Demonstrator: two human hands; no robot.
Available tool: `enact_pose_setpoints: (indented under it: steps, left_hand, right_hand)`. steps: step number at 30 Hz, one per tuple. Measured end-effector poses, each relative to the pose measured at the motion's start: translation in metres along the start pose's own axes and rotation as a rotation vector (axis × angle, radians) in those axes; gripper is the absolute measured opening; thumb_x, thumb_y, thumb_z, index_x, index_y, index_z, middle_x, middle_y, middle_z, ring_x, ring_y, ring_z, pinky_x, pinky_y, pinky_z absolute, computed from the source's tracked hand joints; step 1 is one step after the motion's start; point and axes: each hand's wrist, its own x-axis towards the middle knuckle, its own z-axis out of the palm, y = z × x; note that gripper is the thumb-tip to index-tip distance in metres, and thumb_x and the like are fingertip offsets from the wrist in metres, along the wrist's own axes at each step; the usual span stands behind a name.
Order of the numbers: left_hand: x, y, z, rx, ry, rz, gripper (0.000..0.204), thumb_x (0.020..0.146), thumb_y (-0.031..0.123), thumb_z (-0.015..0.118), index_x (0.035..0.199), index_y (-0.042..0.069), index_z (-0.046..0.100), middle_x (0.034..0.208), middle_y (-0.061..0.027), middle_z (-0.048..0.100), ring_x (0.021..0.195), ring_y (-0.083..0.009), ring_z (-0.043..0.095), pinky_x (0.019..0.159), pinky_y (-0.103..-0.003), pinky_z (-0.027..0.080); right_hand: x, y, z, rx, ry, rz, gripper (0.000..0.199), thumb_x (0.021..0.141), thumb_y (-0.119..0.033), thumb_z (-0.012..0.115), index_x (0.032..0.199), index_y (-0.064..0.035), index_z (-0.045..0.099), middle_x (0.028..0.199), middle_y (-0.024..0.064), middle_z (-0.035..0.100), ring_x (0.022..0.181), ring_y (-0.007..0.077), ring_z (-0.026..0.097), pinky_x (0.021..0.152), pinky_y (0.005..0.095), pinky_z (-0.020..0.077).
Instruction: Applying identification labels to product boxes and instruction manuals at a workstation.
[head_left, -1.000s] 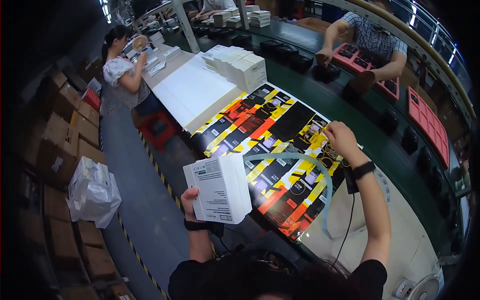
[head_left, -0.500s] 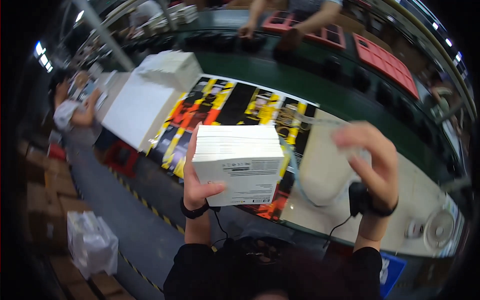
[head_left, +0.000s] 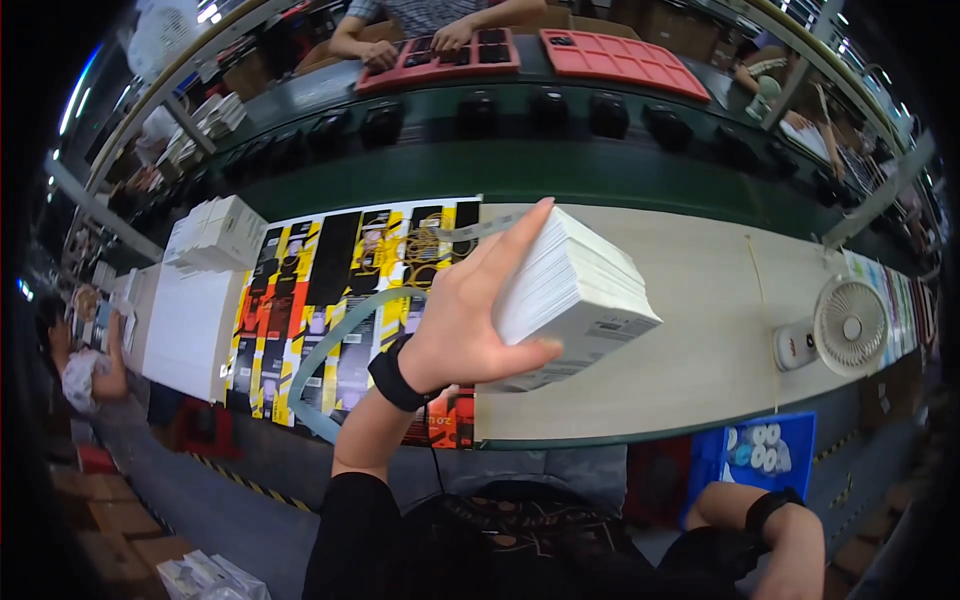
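Note:
My left hand point(head_left: 465, 320) grips a thick stack of white printed booklets point(head_left: 590, 300), fingers along its left side and thumb across the near face. The stack is tilted above the pale tabletop. A pale blue-green strip point(head_left: 320, 375) loops beside my left wrist over the yellow, black and red printed sheet point(head_left: 330, 260). Several rubber bands point(head_left: 425, 255) lie on that sheet near my left hand. My right hand point(head_left: 797, 555) hangs low at the bottom right, beside the blue bin point(head_left: 803, 440); its fingers are out of sight.
A white fan point(head_left: 850, 325) stands on the table's right end. More white stacks point(head_left: 215, 235) sit at the left. Beyond the table runs a green conveyor point(head_left: 420, 165) with black items point(head_left: 548, 108) and red trays point(head_left: 625, 65); a person's hands point(head_left: 455, 38) work at one tray.
The view has swung rightward. The stack in my left hand has turned and tilted. My right hand has dropped from beside the stack to the lower right, by the blue bin.

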Motion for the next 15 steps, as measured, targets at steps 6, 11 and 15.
enact_pose_setpoints:
  steps: [6, 11, 15]
  left_hand:
    - [0.036, 0.007, 0.049, 0.06, -0.162, 0.072, 0.093, 0.053, 0.028, 0.069, 0.137, 0.013, 0.031, 0.095, -0.0179, 0.055, 0.078, -0.0362, 0.057, 0.071, -0.04, 0.047]
    - [0.052, 0.019, 0.098, 0.241, -0.392, 0.149, 0.086, 0.054, 0.029, 0.069, 0.133, 0.012, 0.037, 0.09, -0.0151, 0.056, 0.074, -0.033, 0.057, 0.065, -0.04, 0.047]
    - [0.05, 0.011, 0.149, 0.313, -0.525, 0.239, 0.072, 0.057, 0.03, 0.068, 0.123, 0.012, 0.047, 0.095, -0.0155, 0.057, 0.079, -0.0323, 0.057, 0.067, -0.04, 0.046]
  right_hand:
    - [-0.068, -0.031, -0.009, -0.255, -0.169, -0.171, 0.028, 0.087, -0.002, 0.038, 0.101, 0.0022, 0.061, 0.092, 0.0141, 0.064, 0.086, 0.0256, 0.063, 0.075, 0.0359, 0.0499]
    - [-0.134, -0.003, -0.05, -0.84, 1.355, 0.408, 0.084, 0.067, -0.043, 0.073, 0.132, -0.0058, 0.035, 0.135, 0.0137, 0.038, 0.125, 0.0275, 0.036, 0.103, 0.0453, 0.0263]
    - [-0.135, 0.024, -0.079, -1.284, 0.868, 1.275, 0.096, 0.063, -0.043, 0.073, 0.137, -0.0034, 0.026, 0.139, 0.0156, 0.032, 0.127, 0.031, 0.034, 0.105, 0.0404, 0.0254]
